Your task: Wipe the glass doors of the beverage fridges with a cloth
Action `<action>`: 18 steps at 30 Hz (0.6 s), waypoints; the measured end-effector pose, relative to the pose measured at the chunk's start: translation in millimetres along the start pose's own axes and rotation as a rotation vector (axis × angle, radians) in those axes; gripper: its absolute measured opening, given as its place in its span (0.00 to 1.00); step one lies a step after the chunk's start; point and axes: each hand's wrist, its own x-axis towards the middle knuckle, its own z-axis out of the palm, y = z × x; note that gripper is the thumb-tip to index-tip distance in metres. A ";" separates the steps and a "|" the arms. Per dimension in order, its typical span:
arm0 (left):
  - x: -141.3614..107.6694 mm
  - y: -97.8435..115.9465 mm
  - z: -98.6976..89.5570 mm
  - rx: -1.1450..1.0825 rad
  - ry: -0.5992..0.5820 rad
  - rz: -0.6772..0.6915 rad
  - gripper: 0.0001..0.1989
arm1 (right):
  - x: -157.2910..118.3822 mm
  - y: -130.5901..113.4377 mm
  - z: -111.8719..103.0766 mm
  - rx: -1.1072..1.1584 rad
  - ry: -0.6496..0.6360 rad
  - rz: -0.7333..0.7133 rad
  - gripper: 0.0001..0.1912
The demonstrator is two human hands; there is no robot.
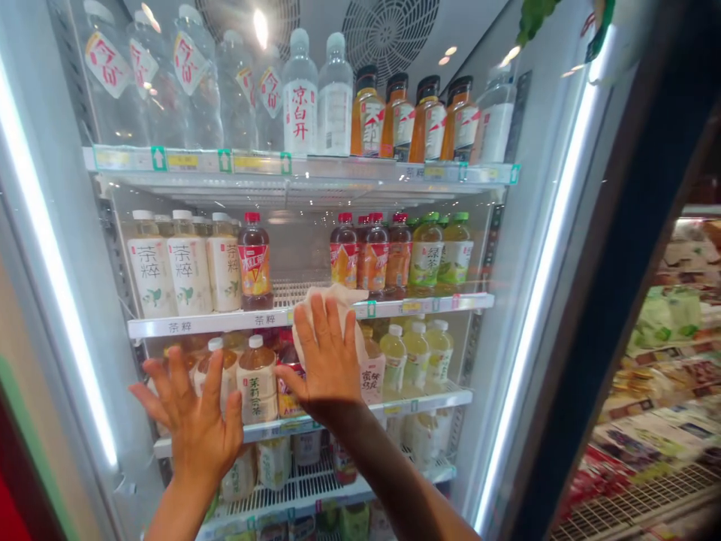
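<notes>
A glass-fronted drinks fridge fills the view. My right hand (330, 361) lies with spread fingers over a pale cloth (352, 294), pressing it flat against the glass in front of the middle shelves. The cloth shows above and beside the fingers. Lower and to the left, my left hand (200, 413) is raised with its fingers spread and nothing in it, its palm toward the glass; whether it touches the glass cannot be made out. Behind the hands stand a jasmine tea bottle (257, 379) and a red-capped bottle (254, 263).
Clear water bottles (300, 98) and amber bottles (428, 124) line the top shelf. White-labelled bottles (185, 270) and green tea bottles (428, 255) stand below. A dark door frame (608, 300) slants down the right side, with shelves of packaged goods (647, 443) beyond it.
</notes>
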 end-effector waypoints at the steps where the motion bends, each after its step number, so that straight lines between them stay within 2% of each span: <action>1: 0.7 7.8 2.8 -0.010 -0.001 0.010 0.38 | -8.9 7.1 -1.3 -0.003 -0.020 0.018 0.50; 5: 1.2 40.6 14.9 -0.034 -0.027 0.062 0.38 | -47.6 44.1 -10.5 -0.047 -0.020 0.035 0.47; 7: 2.8 58.8 22.4 -0.050 -0.035 0.072 0.38 | -45.1 69.4 -22.3 -0.067 0.021 0.055 0.45; 11: 8.8 99.5 39.7 -0.099 -0.042 0.111 0.38 | -22.9 111.2 -48.5 -0.094 0.068 0.172 0.43; 13: 10.7 118.7 48.3 -0.120 -0.049 0.128 0.38 | -30.6 121.3 -54.1 -0.121 0.063 0.205 0.42; 16: 12.9 143.5 60.6 -0.131 -0.064 0.153 0.38 | -53.5 135.4 -57.8 -0.159 0.062 0.180 0.42; 18: 15.5 158.4 68.1 -0.135 -0.062 0.166 0.38 | -56.5 151.7 -63.6 -0.167 0.067 0.164 0.42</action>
